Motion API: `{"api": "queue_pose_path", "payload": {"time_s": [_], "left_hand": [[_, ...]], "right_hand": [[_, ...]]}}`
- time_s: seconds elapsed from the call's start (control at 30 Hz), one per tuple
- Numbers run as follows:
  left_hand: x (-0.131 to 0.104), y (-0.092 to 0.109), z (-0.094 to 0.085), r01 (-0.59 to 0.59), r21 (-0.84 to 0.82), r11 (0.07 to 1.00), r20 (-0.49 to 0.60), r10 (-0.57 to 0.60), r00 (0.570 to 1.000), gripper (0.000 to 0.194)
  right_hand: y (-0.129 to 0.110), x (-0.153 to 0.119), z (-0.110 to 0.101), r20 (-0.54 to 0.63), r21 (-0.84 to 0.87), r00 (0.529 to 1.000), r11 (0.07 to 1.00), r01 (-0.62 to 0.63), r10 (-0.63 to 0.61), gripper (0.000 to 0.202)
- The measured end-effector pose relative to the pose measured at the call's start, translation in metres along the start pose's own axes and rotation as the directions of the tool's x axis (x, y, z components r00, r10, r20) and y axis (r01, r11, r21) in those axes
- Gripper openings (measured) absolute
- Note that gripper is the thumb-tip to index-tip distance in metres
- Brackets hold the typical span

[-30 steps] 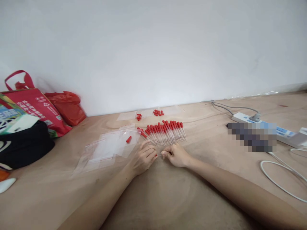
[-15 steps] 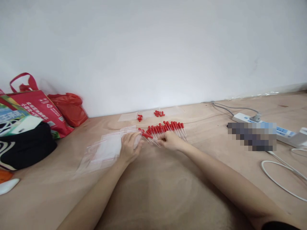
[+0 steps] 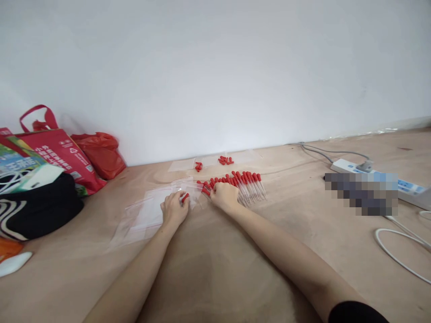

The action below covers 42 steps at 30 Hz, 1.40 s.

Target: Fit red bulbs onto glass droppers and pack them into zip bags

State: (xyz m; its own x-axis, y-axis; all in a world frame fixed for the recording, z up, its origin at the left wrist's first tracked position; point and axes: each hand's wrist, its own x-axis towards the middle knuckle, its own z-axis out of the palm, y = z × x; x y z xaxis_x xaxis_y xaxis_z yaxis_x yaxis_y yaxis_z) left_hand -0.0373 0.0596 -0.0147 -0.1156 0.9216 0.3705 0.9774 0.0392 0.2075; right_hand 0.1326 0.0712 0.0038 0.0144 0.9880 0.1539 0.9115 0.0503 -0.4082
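A row of clear droppers with red bulbs (image 3: 247, 179) lies side by side on the wooden surface. My left hand (image 3: 174, 208) is closed on a dropper whose red bulb (image 3: 185, 197) shows between thumb and fingers, at the right edge of the flat clear zip bags (image 3: 150, 211). Over the left part of the row is my right hand (image 3: 224, 195), its fingers curled together; what they hold, if anything, is hidden. Behind the row, loose red bulbs sit in two small heaps, one on the left (image 3: 198, 167) and one on the right (image 3: 225, 160).
At the left stand a red printed bag (image 3: 63, 152), a red plastic bag (image 3: 101, 154) and a black cloth item (image 3: 50, 211). On the right are a white power strip (image 3: 346, 167), a blurred-out dark object (image 3: 360, 195) and a white cable (image 3: 397, 260). A white wall (image 3: 215, 80) rises behind.
My left hand has drawn back slightly and now has a red bulb between its fingers. My right hand has moved left, over the row's left part. The view has shifted slightly.
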Motion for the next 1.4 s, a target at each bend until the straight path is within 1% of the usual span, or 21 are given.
{"api": "queue_pose_path", "payload": {"time_s": [0.07,0.13,0.2,0.27,0.37,0.47,0.53,0.67,0.73,0.8,0.87,0.97,1.03,1.1,1.13,1.2,1.3,1.33,1.4], "left_hand": [[0.000,0.000,0.000,0.001,0.011,1.000,0.028,-0.002,1.000,0.021],[0.001,0.000,0.000,0.000,0.012,1.000,0.036,0.000,0.999,0.021],[0.001,-0.001,0.001,-0.009,0.001,1.000,0.021,0.009,1.000,0.021],[0.001,-0.003,0.003,-0.022,-0.023,0.999,-0.003,0.022,1.000,0.022],[0.001,-0.005,0.005,-0.041,-0.076,0.996,-0.029,0.039,0.999,0.023],[0.002,-0.007,0.008,-0.051,-0.107,0.993,-0.038,0.047,0.998,0.022],[0.002,-0.007,0.008,-0.044,-0.100,0.994,-0.029,0.041,0.999,0.021],[0.002,-0.007,0.007,-0.015,-0.075,0.997,-0.008,0.014,1.000,0.019],[0.001,-0.007,0.006,0.004,-0.053,0.999,-0.006,-0.005,1.000,0.019],[0.000,-0.007,0.006,0.027,-0.025,0.999,-0.013,-0.028,1.000,0.019],[0.000,-0.008,0.006,0.045,-0.016,0.999,-0.029,-0.045,0.999,0.020],[0.001,-0.010,0.008,0.052,-0.042,0.998,-0.065,-0.055,0.996,0.023],[0.002,-0.009,0.009,0.015,-0.098,0.995,-0.150,-0.030,0.988,0.026],[0.002,-0.003,0.010,-0.078,-0.180,0.981,-0.273,0.026,0.962,0.031],[0.000,0.001,0.010,-0.136,-0.217,0.967,-0.327,0.060,0.943,0.032],[-0.007,0.013,0.009,-0.254,-0.274,0.927,-0.387,0.136,0.912,0.032],[-0.023,0.032,0.006,-0.421,-0.331,0.845,-0.387,0.285,0.877,0.026],[-0.028,0.037,0.004,-0.464,-0.350,0.814,-0.367,0.336,0.867,0.024],[-0.037,0.045,0.001,-0.510,-0.390,0.767,-0.314,0.410,0.856,0.020]], "right_hand": [[0.001,-0.001,0.001,-0.007,-0.030,1.000,0.999,0.020,-0.021,0.024],[0.000,-0.003,0.000,-0.044,-0.051,0.998,0.997,0.051,-0.053,0.025],[-0.003,-0.007,0.000,-0.091,-0.058,0.989,0.992,0.109,-0.114,0.026],[-0.008,-0.012,0.001,-0.097,-0.052,0.978,0.982,0.183,-0.187,0.027],[-0.020,-0.018,0.006,-0.015,-0.046,0.971,0.970,0.238,-0.239,0.030],[-0.032,-0.021,0.011,0.070,-0.042,0.974,0.975,0.218,-0.215,0.032],[-0.039,-0.021,0.013,0.116,-0.047,0.974,0.978,0.203,-0.196,0.029],[-0.045,-0.022,0.012,0.165,-0.063,0.965,0.974,0.218,-0.205,0.027],[-0.042,-0.028,0.008,0.184,-0.068,0.957,0.969,0.239,-0.223,0.026],[-0.033,-0.036,0.000,0.204,-0.073,0.949,0.963,0.261,-0.241,0.024],[-0.016,-0.046,-0.009,0.225,-0.085,0.940,0.956,0.280,-0.256,0.024],[0.018,-0.059,-0.024,0.247,-0.124,0.930,0.943,0.308,-0.271,0.027],[0.041,-0.064,-0.032,0.250,-0.107,0.914,0.929,0.354,-0.319,0.025],[0.059,-0.066,-0.036,0.225,-0.068,0.908,0.924,0.376,-0.353,0.022],[0.064,-0.067,-0.036,0.208,-0.041,0.908,0.925,0.379,-0.363,0.021],[0.069,-0.066,-0.033,0.177,0.016,0.911,0.927,0.376,-0.372,0.021],[0.067,-0.064,-0.025,0.157,0.056,0.916,0.930,0.364,-0.368,0.019],[0.067,-0.064,-0.022,0.147,0.053,0.919,0.930,0.363,-0.367,0.018],[0.069,-0.064,-0.018,0.107,0.044,0.922,0.928,0.371,-0.373,0.017]]}}
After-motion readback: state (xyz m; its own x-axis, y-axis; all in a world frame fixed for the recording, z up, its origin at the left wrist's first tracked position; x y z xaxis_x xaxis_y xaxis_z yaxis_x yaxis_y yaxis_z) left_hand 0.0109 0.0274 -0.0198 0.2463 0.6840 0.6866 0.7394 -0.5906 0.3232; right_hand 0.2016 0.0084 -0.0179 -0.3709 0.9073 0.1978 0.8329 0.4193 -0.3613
